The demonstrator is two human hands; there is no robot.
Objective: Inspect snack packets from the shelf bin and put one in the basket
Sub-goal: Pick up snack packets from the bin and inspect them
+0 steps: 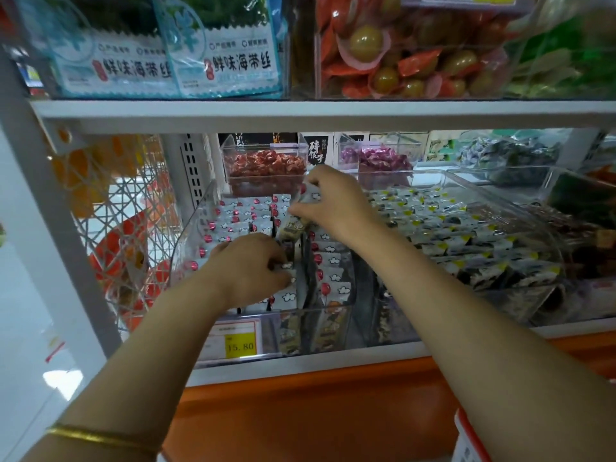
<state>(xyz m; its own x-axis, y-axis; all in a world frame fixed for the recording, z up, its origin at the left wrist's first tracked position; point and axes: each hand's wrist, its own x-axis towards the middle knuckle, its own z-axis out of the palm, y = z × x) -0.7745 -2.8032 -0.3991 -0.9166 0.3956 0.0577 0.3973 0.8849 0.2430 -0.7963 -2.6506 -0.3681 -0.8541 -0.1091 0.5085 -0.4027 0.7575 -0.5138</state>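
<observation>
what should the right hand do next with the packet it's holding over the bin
Probably raise the packet clear of the bin and turn its face toward you to read it. The right hand pinches it tilted, its lower end down among the rows, so the print is hard to see. The left hand pinches a second packet lower down.

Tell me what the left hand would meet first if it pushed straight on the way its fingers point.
The left hand, gripping small white red-dotted packets, points right across the clear plastic bin. Next in line looks like the dark upright divider, though depth is unclear.
</observation>
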